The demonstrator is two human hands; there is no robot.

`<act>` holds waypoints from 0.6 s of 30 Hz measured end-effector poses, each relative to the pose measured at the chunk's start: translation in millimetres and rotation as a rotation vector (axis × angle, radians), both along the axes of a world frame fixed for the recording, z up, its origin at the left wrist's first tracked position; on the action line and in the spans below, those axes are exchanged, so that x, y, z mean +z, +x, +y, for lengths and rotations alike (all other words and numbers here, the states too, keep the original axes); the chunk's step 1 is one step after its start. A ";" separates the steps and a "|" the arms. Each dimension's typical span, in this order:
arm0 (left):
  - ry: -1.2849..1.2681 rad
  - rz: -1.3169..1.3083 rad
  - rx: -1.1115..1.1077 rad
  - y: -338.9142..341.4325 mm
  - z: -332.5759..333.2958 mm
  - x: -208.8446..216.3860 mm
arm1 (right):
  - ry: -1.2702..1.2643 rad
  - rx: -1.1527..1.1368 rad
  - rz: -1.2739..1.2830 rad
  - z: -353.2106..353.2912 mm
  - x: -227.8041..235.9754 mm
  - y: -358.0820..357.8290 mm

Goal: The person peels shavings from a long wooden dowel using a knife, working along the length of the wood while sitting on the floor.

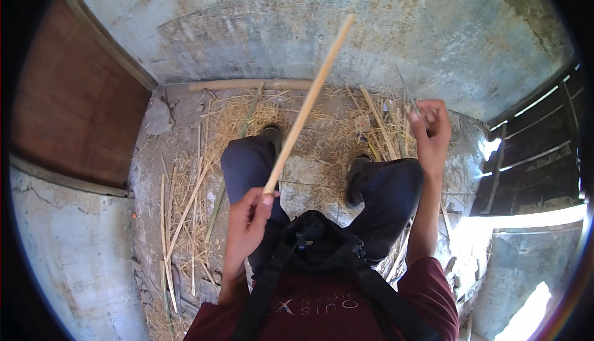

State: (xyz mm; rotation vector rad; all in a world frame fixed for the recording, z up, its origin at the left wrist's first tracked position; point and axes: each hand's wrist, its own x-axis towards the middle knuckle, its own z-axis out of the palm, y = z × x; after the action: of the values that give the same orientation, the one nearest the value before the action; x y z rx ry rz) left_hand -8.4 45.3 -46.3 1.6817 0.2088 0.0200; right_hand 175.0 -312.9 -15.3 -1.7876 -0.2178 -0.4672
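My left hand (247, 220) is closed on the lower end of a long, pale bamboo strip (312, 97). The strip slants up and to the right, in front of the wall, its far end free in the air. Off to the right, my raised right hand (431, 127) grips a knife (406, 86), whose thin blade points up and left. Its handle is hidden in my fingers. Blade and strip are well apart. Under both hands are my bent knees, in dark trousers.
Shavings (238, 109) and long bamboo strips (185, 211) litter the floor on both sides of my feet. A bamboo pole (247, 84) lies along the base of the stained wall (247, 32). A brown wooden panel (80, 93) stands left; dark slats (532, 149) let light in at right.
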 end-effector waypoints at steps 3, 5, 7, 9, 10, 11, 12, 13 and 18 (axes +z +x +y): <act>0.044 -0.005 -0.086 10.3 -13.5 16.3 | 0.109 0.102 -0.014 7.1 -8.6 -31.2; 0.051 0.001 -0.152 16.1 -18.9 23.7 | 0.078 0.147 -0.030 19.2 -11.1 -49.2; -0.034 -0.042 -0.196 18.8 -23.0 24.5 | 0.069 0.189 -0.042 38.5 -8.7 -65.5; -0.132 -0.049 -0.238 20.9 -27.0 26.1 | -0.033 0.266 -0.126 48.1 -9.9 -75.0; -0.186 -0.030 -0.261 21.8 -29.7 29.4 | -0.086 0.300 -0.167 52.0 -9.8 -77.9; -0.240 -0.012 -0.284 22.3 -31.9 32.6 | -0.110 0.319 -0.219 57.8 -7.0 -80.2; -0.263 0.014 -0.292 22.6 -33.7 35.6 | -0.134 0.338 -0.271 64.2 -2.5 -82.8; -0.285 0.039 -0.301 23.0 -35.3 39.0 | -0.158 0.357 -0.324 69.0 0.0 -84.4; -0.317 0.036 -0.391 26.4 -34.9 42.6 | -0.150 0.446 -0.333 80.9 1.3 -93.4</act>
State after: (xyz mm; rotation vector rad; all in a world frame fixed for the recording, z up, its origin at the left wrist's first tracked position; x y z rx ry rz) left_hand 17.9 10.3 -3.8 1.3828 -0.0898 -0.3207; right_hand 81.6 -232.0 -14.0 -1.7296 -0.8836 -0.4303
